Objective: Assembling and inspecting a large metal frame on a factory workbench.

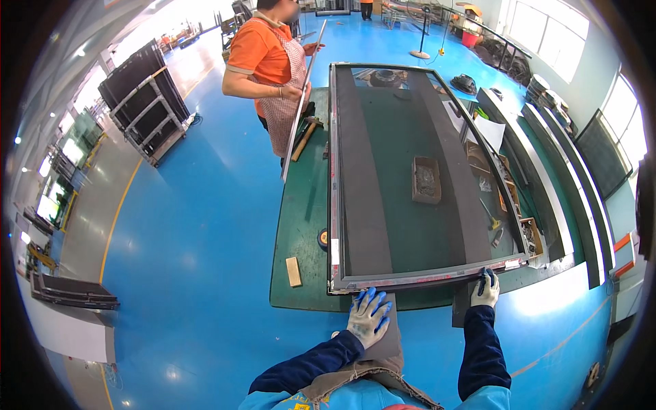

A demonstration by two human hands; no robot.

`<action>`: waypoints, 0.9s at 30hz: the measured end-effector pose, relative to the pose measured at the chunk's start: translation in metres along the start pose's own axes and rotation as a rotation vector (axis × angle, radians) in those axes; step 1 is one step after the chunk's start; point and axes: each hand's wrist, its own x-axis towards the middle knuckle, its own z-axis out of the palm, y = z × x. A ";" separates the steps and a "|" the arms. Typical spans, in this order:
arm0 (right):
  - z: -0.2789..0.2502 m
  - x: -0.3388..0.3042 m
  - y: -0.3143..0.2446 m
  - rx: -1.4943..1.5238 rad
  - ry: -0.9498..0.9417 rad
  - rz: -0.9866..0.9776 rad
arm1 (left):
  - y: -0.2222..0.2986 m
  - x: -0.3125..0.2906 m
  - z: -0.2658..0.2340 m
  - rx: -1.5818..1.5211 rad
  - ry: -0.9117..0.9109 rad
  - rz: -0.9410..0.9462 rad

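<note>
Firstly, left hand [369, 320]: gloved, fingers spread loosely, laid on a grey strip [380, 350], nothing seen gripped. Right hand [484, 290]: gloved, fingers bent at the near right corner of a dark frame [424, 275]; hold cannot be told. Frame: just beyond both hands' fingertips, over a green table [301, 225]. Wooden block [293, 271]: ahead-left of the left fingers. Co-worker [256, 58]: far beyond them, holding a long strip [305, 99].

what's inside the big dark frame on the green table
Within the frame: two long dark strips, a small box, a yellow-handled tool and stretches of green tabletop. Whatever lies beneath the frame's sides or the strips is covered.
</note>
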 end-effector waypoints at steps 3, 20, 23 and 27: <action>0.000 -0.001 -0.001 0.002 0.001 0.002 | -0.001 -0.001 0.001 0.005 -0.005 0.000; 0.002 0.001 0.001 0.061 0.013 -0.019 | -0.002 -0.002 0.003 0.013 -0.015 0.005; 0.003 0.000 0.001 0.057 0.016 -0.022 | -0.002 -0.002 0.005 0.024 -0.009 0.016; 0.005 -0.002 0.003 0.058 0.025 -0.018 | 0.000 -0.001 0.002 0.047 0.005 0.033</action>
